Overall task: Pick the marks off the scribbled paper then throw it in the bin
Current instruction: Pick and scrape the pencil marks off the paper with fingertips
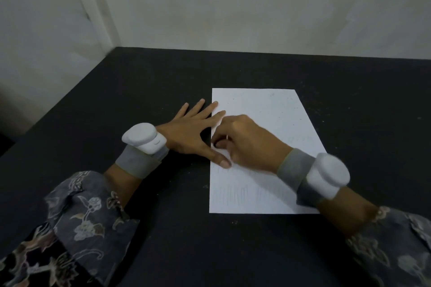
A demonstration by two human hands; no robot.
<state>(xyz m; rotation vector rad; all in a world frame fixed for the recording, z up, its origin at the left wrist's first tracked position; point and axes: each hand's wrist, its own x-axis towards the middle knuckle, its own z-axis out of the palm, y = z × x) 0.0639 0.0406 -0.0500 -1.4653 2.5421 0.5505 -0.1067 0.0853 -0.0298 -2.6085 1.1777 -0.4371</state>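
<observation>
Lying flat on black table, near its middle: white paper, faint pencil scribbles showing across lower half.

Pressing down along paper's left edge: left hand, fingers spread straight, thumb and two fingertips on the sheet, evidently pinning it against sliding.

Working at left edge between that thumb and forefinger: right hand, fingers curled, pinching something small and dark, possibly an eraser; identity not determinable. Judged to be rubbing marks away.

Strapped at both wrists: white devices on grey bands.

Bin not in view; disposal step not yet done.
</observation>
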